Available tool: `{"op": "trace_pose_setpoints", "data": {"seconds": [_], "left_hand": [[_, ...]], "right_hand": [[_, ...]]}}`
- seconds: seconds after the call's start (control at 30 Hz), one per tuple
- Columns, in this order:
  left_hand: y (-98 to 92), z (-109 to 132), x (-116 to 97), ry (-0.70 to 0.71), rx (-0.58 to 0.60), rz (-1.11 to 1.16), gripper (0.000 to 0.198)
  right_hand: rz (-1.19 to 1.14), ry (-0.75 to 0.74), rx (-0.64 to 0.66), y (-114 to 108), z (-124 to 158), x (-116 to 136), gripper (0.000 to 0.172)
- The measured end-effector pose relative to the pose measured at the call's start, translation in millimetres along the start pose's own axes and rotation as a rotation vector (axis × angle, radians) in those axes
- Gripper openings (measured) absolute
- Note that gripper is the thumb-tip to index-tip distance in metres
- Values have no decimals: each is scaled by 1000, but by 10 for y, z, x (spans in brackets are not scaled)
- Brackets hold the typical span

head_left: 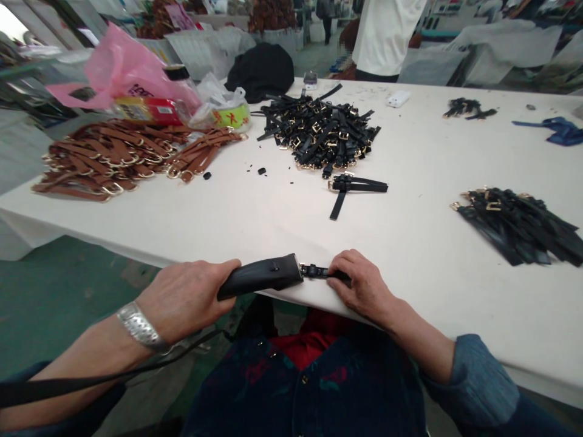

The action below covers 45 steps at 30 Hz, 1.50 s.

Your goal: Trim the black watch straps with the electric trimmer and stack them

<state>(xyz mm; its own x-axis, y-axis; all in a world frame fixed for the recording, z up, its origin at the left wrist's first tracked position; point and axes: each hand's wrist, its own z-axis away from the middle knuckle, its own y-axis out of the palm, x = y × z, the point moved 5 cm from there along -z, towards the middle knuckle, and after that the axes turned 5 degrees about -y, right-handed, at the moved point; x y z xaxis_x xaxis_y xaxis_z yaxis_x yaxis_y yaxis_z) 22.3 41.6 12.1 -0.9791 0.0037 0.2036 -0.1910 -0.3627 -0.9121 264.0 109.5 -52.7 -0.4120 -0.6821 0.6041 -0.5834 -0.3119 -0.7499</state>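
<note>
My left hand (194, 297) is closed around the narrow end of a black, curved, smooth piece (264, 274). It widens to a pale-edged right end and bears a small raised detail; I cannot tell its kind. Against that end lies a short black buckle strap (314, 271) with a metal buckle. My right hand (362, 284) pinches the strap's other end between thumb and fingers, at the table's near edge. A few loose black buckle straps (357, 184) lie ahead of my hands, in front of a large heap of black buckle straps (321, 130).
Brown buckle straps (109, 152) are piled at left, beside a pink plastic bag (127, 67). More black straps (519, 224) lie at right. A black cap (262, 70) and blue cloth (562, 130) rest on the white table (419, 194). A black band (82, 385) crosses my left forearm.
</note>
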Motion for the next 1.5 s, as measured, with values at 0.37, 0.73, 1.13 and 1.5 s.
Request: {"op": "trace_pose_setpoints", "data": {"seconds": [0.37, 0.73, 1.13, 1.5], "left_hand": [[-206, -168, -223, 61, 9, -73, 23], [-116, -112, -179, 34, 15, 30, 23], [-73, -136, -157, 43, 4, 36, 23], [-99, -137, -103, 38, 12, 42, 23]], "right_hand": [[-24, 77, -14, 30, -45, -87, 25], [220, 13, 32, 77, -176, 51, 12], [150, 80, 156, 73, -273, 85, 7], [5, 89, 127, 173, -320, -4, 8]]}}
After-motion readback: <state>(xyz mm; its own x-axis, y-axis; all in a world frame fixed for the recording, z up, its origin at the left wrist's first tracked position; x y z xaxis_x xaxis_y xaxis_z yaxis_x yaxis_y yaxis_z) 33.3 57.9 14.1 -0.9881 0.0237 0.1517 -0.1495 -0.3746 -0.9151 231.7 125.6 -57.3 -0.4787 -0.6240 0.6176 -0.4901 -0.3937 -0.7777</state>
